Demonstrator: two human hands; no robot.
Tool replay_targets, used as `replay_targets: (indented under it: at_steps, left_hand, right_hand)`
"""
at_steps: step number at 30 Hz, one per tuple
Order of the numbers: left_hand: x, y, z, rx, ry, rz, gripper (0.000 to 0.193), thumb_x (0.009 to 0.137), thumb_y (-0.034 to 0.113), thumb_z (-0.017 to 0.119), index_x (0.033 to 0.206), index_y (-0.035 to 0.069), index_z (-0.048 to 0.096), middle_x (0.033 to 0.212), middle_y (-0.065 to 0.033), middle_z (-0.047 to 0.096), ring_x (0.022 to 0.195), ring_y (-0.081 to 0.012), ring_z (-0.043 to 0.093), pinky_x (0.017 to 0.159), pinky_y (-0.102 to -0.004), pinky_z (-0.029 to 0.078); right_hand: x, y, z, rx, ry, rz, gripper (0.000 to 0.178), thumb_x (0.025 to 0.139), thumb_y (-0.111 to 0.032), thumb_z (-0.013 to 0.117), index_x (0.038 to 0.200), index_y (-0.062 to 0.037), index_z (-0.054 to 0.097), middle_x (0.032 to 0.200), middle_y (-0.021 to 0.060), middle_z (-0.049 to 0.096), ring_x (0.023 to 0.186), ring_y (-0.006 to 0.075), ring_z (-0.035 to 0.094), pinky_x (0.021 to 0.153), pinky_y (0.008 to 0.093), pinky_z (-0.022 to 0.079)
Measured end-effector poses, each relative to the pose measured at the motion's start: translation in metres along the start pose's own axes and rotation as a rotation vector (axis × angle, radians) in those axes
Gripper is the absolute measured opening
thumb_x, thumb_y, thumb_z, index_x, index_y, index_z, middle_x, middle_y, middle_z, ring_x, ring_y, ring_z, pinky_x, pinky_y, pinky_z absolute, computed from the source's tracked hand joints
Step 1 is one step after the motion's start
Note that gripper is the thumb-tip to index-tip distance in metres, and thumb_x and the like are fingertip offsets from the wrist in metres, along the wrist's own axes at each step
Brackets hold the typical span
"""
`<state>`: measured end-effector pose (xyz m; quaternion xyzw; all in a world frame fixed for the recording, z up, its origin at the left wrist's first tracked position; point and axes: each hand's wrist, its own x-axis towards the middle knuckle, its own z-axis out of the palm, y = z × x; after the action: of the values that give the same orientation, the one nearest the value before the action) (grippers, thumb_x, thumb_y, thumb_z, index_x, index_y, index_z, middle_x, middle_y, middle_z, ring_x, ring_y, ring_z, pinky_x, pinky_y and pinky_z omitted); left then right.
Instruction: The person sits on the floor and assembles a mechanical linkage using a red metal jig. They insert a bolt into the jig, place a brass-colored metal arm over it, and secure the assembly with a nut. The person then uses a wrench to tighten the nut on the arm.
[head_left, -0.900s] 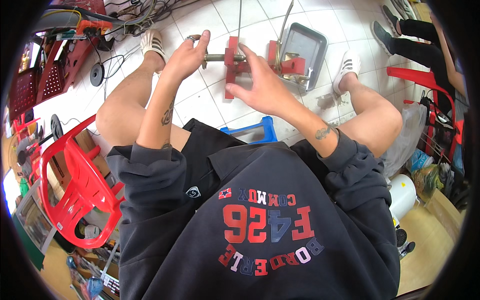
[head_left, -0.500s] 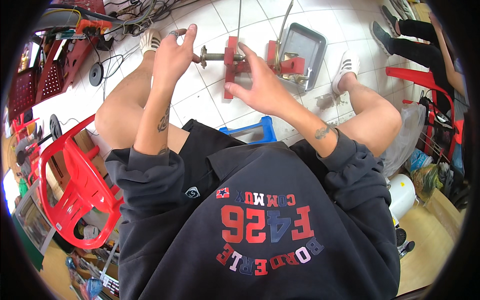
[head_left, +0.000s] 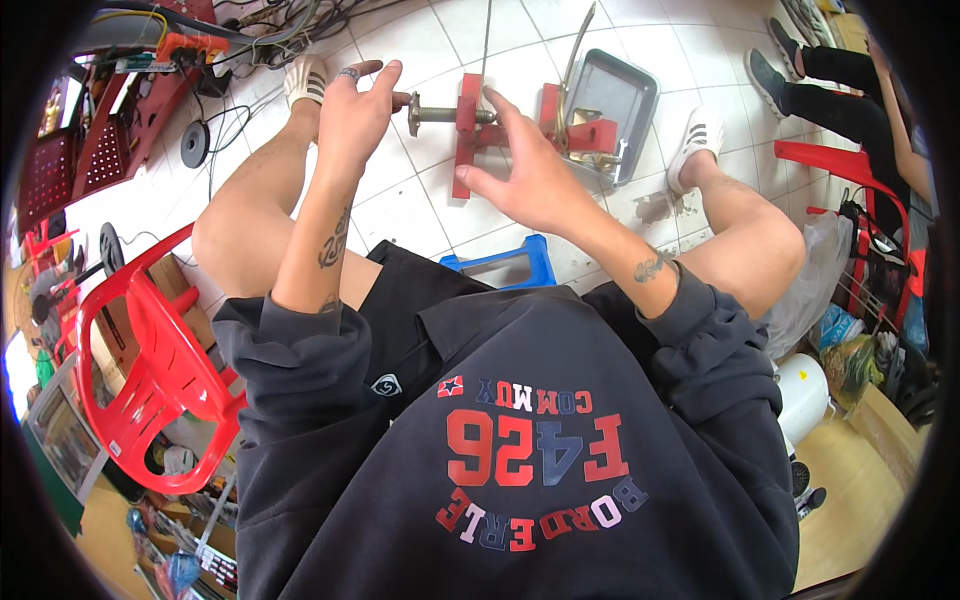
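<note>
- My left hand [head_left: 352, 120], upper left of centre: released, fingers loosely bent beside the head of the screw [head_left: 438, 115]; whether they touch, I cannot tell.
- My right hand [head_left: 535, 165], upper centre: spread, thumb and forefinger at the red frame [head_left: 466, 150]; firmness of hold unclear.
- Step, as I judge it: turning the screw in the frame.
- Next move: probably calls for left fingers around the screw's head, right hand bracing.
</note>
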<state>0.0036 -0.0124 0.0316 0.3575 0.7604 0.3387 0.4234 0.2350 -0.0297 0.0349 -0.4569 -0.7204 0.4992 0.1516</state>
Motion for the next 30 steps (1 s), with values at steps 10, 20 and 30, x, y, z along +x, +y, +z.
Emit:
replay_targets:
  at_steps: [10, 20, 30]
  left_hand:
    - [-0.003, -0.002, 0.011, 0.286, -0.136, -0.007, 0.078, 0.097, 0.058, 0.053, 0.135, -0.01, 0.053, 0.08, -0.0148, 0.071, 0.086, -0.0228, 0.071, 0.079, -0.0323, 0.053]
    - [-0.001, 0.006, -0.001, 0.321, 0.036, 0.057, 0.068, 0.095, 0.057, 0.055, 0.124, -0.003, 0.064, 0.068, -0.0099, 0.073, 0.067, -0.0178, 0.073, 0.069, -0.0295, 0.054]
    - [0.01, -0.017, 0.017, 0.185, -0.035, 0.085, 0.082, 0.095, 0.061, 0.052, 0.133, -0.011, 0.055, 0.085, -0.0219, 0.074, 0.095, -0.0286, 0.073, 0.085, -0.0364, 0.053]
  right_hand:
    - [0.001, -0.001, 0.001, 0.043, -0.031, -0.027, 0.094, 0.085, -0.034, 0.076, 0.152, 0.0072, 0.025, 0.146, 0.0321, 0.043, 0.136, 0.0426, 0.047, 0.112, 0.0439, 0.04]
    - [-0.001, -0.004, 0.001, 0.051, -0.051, -0.04, 0.094, 0.086, -0.034, 0.074, 0.153, 0.0072, 0.024, 0.152, 0.0321, 0.038, 0.14, 0.0423, 0.043, 0.114, 0.0439, 0.038]
    - [0.001, -0.004, 0.008, -0.015, -0.049, -0.064, 0.096, 0.085, -0.034, 0.074, 0.155, 0.0042, 0.021, 0.152, 0.031, 0.037, 0.139, 0.0429, 0.044, 0.112, 0.0435, 0.041]
